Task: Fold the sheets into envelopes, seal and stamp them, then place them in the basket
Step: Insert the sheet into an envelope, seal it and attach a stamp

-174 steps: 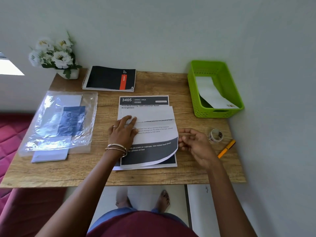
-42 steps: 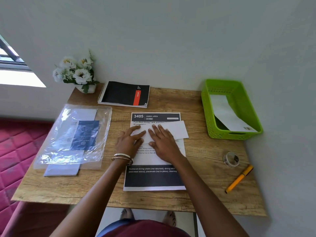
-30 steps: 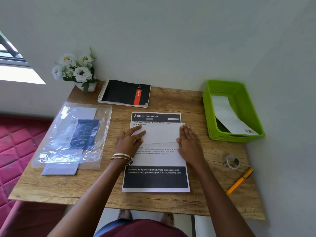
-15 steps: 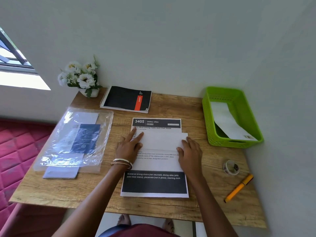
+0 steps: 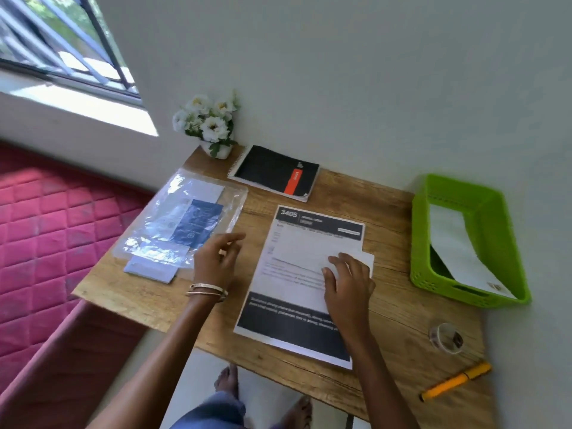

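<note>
Right hand (image 5: 348, 281) flat on folded sheet (image 5: 312, 258); left hand (image 5: 216, 258) apparently lifted, blurred.

Daylight enters through the window (image 5: 62, 41) at upper left and throws a bright patch on the sill; the scene is evenly bright. Soft shadows fall under both hands on the table (image 5: 393, 308). The plastic sleeve (image 5: 182, 221) near the table's left edge shows white glare. Motion blur softens the whole frame; print on the sheet (image 5: 297, 274) is mostly unreadable. Wide-angle distortion bends the table edges and walls.
</note>
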